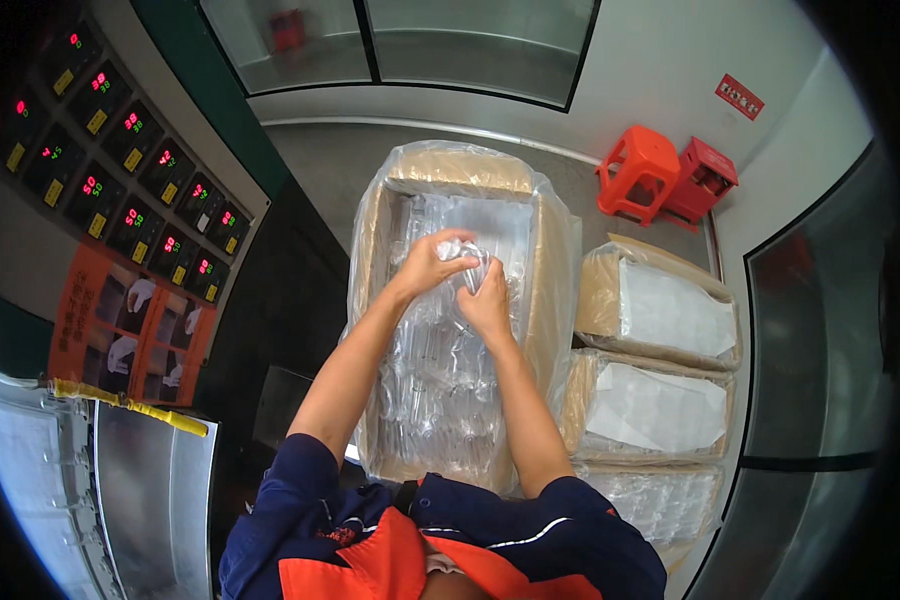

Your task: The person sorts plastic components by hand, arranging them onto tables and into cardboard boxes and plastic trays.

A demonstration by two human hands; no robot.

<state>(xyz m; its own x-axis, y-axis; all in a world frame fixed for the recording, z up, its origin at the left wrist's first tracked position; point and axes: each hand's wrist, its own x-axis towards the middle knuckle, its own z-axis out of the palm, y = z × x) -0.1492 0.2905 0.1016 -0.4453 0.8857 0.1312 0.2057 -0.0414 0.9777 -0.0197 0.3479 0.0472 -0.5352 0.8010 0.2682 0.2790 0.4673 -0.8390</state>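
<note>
Both hands meet over a large cardboard box (542, 290) lined with a clear plastic bag. My left hand (432, 264) is curled round a clear plastic piece (477, 262), its fingers partly blurred. From the other side, my right hand (486, 300) pinches the same piece between thumb and fingers. Its exact kind is hard to make out; it looks transparent and rounded. Below the hands, rows of similar clear plastic pieces (435, 370) fill the box. A whitish translucent sheet (495, 222) shows at the box's far end.
Three more lined boxes stand at the right, the far one (670, 310) and middle one (655, 408) topped with white sheets. Behind them are a red stool (635, 175) and a red crate (702, 182). A control panel (120, 160) and a yellow-handled tool (130, 402) are at the left.
</note>
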